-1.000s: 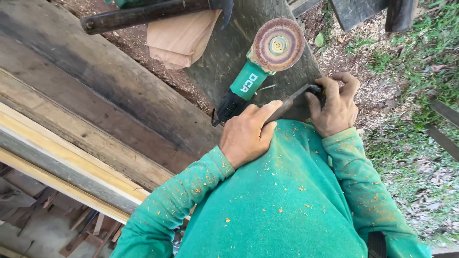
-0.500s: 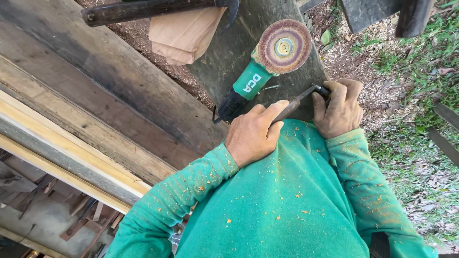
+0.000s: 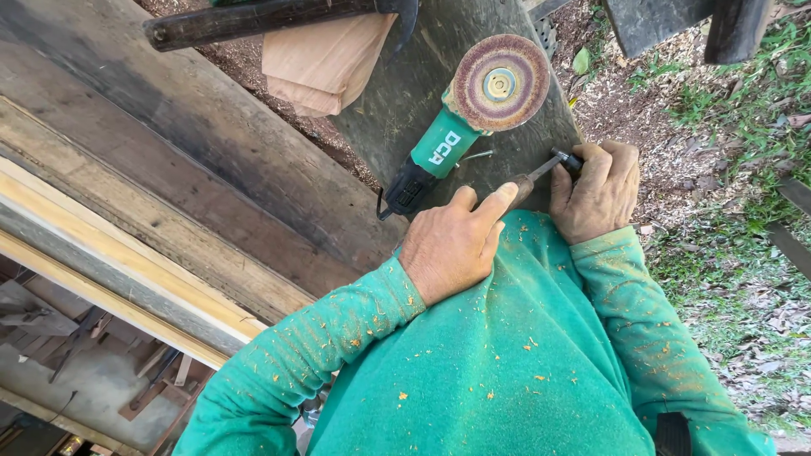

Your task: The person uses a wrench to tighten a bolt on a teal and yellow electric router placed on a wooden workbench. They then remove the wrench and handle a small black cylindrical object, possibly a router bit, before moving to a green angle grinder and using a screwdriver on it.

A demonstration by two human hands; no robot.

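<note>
Both hands have shifted slightly. The left hand [image 3: 452, 245] now lies with its forefinger stretched along the handle of the small tool [image 3: 541, 171], and the right hand [image 3: 598, 190] has closed further over the tool's dark tip. The view has also drifted a little.

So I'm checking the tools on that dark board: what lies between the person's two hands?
In the head view, a slim wood-handled tool spans the gap between left hand and right hand, over the dark board.
</note>
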